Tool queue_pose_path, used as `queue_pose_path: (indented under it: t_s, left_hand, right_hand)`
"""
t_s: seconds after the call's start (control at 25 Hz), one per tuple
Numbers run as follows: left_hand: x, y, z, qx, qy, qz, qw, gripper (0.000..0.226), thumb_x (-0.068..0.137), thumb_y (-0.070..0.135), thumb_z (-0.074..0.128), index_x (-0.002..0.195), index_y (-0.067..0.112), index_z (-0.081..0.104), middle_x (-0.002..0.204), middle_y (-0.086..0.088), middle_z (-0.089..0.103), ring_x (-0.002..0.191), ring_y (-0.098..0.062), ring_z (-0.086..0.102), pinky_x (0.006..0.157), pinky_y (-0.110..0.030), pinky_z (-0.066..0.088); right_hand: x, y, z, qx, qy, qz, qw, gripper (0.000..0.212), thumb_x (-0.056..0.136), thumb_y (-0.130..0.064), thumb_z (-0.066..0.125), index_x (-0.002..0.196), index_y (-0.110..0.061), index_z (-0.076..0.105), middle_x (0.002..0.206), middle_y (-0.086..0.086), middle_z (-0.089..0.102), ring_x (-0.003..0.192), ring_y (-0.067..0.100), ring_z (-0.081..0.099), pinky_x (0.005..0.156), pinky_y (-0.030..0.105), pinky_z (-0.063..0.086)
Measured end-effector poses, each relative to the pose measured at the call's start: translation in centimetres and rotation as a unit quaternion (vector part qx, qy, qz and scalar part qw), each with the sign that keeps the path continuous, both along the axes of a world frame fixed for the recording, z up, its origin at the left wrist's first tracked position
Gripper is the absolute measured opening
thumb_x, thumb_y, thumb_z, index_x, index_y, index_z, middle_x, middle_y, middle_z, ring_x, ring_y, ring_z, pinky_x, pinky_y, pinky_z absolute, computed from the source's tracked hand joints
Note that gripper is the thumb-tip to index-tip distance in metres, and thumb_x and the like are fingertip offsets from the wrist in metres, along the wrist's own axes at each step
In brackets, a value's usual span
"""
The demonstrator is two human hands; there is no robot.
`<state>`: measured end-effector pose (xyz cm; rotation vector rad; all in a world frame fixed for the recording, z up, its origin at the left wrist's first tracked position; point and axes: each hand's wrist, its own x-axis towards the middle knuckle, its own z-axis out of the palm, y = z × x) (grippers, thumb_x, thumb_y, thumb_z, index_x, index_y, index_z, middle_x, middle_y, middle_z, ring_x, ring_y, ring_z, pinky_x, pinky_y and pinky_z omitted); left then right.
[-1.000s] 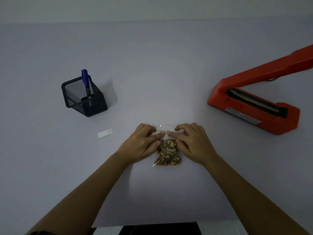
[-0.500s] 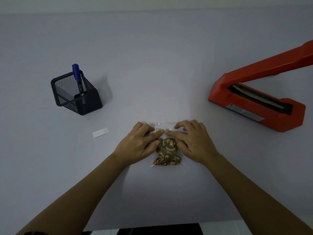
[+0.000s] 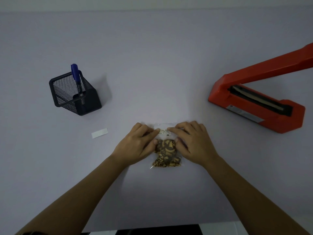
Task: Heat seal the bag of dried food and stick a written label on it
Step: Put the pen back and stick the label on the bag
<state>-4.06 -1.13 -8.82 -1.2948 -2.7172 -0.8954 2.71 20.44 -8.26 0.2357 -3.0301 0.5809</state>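
A small clear bag of brown dried food (image 3: 166, 155) lies flat on the table in front of me. A white written label (image 3: 165, 132) sits across the bag's upper part. My left hand (image 3: 137, 145) rests on the bag's left side, its forefinger pressing the label's left end and its thumb against the food. My right hand (image 3: 194, 143) mirrors it on the right, forefinger on the label's right end. Both hands cover the bag's side edges.
An orange heat sealer (image 3: 254, 102) stands at the right with its arm raised. A black mesh pen holder (image 3: 74, 97) with a blue marker (image 3: 75, 73) is at the left. A white paper strip (image 3: 99, 133) lies left of my hands.
My fingertips have drawn slightly apart along the label, so more of its writing shows. The bag has stayed in place.
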Motion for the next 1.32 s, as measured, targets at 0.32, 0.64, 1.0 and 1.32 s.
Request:
queue_pose_path:
  t_s: [0.32,0.64,1.0,1.32]
  left_hand:
    - [0.11,0.12,-0.07,-0.014,0.01,0.0,1.0,0.047,0.098,0.032,0.033,0.116,0.001,0.064,0.091,-0.014,0.061,0.089,-0.02,0.046,0.083,-0.023,0.038]
    - [0.13,-0.01,-0.22,0.004,0.008,0.014,1.0,0.042,0.097,0.028,0.041,0.115,-0.002,0.064,0.098,-0.016,0.062,0.092,-0.02,0.051,0.087,-0.021,0.04]
    - [0.31,-0.1,-0.81,-0.02,0.023,0.02,0.999,0.036,0.092,0.023,0.048,0.109,-0.003,0.065,0.107,-0.021,0.06,0.091,-0.021,0.051,0.083,-0.025,0.044]
    - [0.23,-0.21,-0.32,-0.07,0.006,-0.002,0.998,0.05,0.098,0.041,0.031,0.117,0.01,0.064,0.121,-0.02,0.055,0.099,-0.019,0.046,0.081,-0.026,0.047]
  right_hand:
    - [0.08,0.02,0.14,0.003,0.008,0.012,1.0,0.039,0.085,-0.028,0.042,0.117,-0.031,0.063,0.107,-0.004,0.062,0.089,0.017,0.048,0.075,0.031,0.028]
    - [0.1,-0.01,0.12,-0.002,0.021,-0.005,1.0,0.039,0.083,-0.028,0.047,0.119,-0.029,0.061,0.106,-0.007,0.063,0.088,0.017,0.048,0.075,0.029,0.029]
    - [0.23,-0.12,-0.02,-0.016,0.032,-0.029,0.999,0.026,0.081,-0.03,0.05,0.101,-0.02,0.064,0.106,-0.008,0.065,0.086,0.018,0.051,0.072,0.034,0.037]
    - [0.06,0.18,0.1,0.009,0.01,0.008,1.0,0.038,0.082,-0.027,0.046,0.116,-0.033,0.063,0.108,-0.005,0.062,0.088,0.018,0.046,0.073,0.031,0.028]
